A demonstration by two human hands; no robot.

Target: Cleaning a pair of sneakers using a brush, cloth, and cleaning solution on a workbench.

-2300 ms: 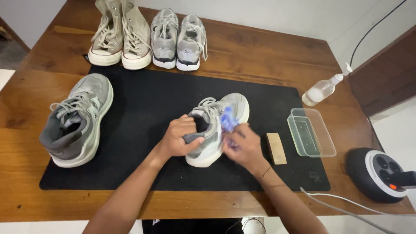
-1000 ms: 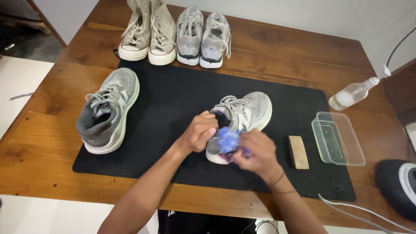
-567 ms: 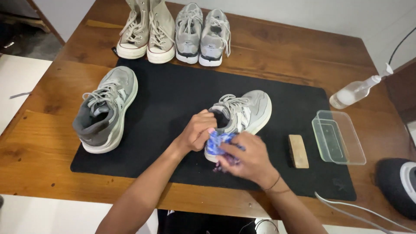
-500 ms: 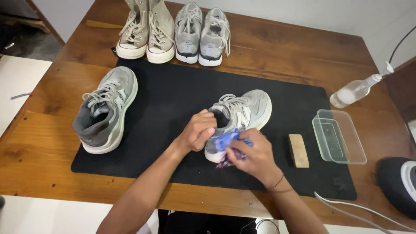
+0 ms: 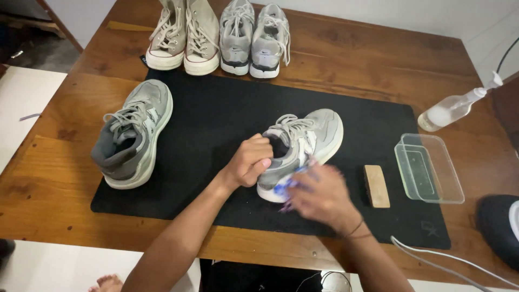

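- Left hand (image 5: 250, 162) grips grey shoe (image 5: 300, 151) at its heel opening.
- Right hand (image 5: 319, 194), blurred, presses blue cloth (image 5: 285, 185) against shoe's side.
- Right: brush (image 5: 376, 186), clear tray (image 5: 428, 168), spray bottle (image 5: 454, 108).
- Left: matching shoe (image 5: 133, 133) on black mat (image 5: 216, 119).

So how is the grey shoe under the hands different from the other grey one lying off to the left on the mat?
The held shoe is gripped at its collar by the left hand, while the right hand presses a blue cloth to its side; the loose shoe is untouched. The held shoe points up and to the right, the loose shoe more straight up. Both are grey laced sneakers resting on the black mat.
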